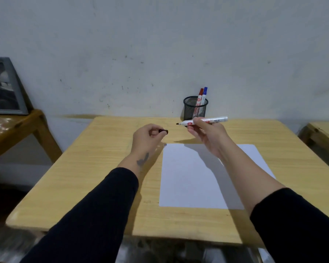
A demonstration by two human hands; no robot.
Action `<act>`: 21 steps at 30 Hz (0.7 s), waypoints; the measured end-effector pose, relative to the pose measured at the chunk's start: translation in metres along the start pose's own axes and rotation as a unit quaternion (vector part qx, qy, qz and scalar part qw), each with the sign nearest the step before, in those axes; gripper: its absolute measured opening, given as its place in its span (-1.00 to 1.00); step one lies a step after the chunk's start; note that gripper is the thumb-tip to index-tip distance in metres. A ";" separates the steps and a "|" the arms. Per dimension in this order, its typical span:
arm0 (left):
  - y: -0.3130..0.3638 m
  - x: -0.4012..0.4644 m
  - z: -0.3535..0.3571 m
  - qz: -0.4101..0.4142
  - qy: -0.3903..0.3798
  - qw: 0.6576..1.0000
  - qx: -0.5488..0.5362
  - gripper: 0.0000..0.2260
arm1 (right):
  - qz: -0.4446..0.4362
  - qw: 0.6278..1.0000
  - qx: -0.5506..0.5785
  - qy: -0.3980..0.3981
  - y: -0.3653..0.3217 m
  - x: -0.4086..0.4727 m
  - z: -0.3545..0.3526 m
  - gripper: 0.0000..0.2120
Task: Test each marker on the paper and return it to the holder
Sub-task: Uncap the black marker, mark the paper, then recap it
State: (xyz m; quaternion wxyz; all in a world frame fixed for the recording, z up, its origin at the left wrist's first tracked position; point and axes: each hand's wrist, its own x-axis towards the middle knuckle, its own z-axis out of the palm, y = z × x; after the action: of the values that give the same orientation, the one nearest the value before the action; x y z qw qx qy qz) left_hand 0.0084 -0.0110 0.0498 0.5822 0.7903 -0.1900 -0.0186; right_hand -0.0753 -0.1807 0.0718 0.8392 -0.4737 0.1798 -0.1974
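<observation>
My right hand (205, 132) holds an uncapped white marker (215, 120) level above the table, its dark tip pointing left. My left hand (147, 136) pinches the marker's dark cap (163, 131) between thumb and fingers, a short gap from the tip. A white sheet of paper (188, 179) lies flat on the wooden table (95, 168) below my right forearm, with a small dark mark at its far left corner. At the back of the table stands a black mesh holder (195, 109) with a red marker (200, 94) and a blue marker (204, 93) upright in it.
A pale wall rises right behind the table. A second wooden table (17, 130) at the left carries a framed picture (4, 88) leaning on the wall. Another wooden table's corner (323, 131) shows at the right edge.
</observation>
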 end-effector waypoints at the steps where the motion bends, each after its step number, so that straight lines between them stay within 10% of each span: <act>1: 0.008 0.003 0.001 0.005 0.001 1.000 -0.024 -0.92 | -0.007 1.000 0.007 -0.004 -0.006 -0.002 0.000 -0.86; 21: 0.060 -0.003 0.018 0.072 -0.092 0.987 -0.111 -0.89 | -0.068 0.994 -0.022 -0.083 -0.044 -0.027 -0.011 -0.74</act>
State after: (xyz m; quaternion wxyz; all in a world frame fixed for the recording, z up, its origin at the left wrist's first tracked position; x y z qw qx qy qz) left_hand -0.0151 -0.0415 0.0988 0.6462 0.7000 -0.2956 -0.0701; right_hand -0.1110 -0.1961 0.1072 0.8253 -0.5178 0.0816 -0.2098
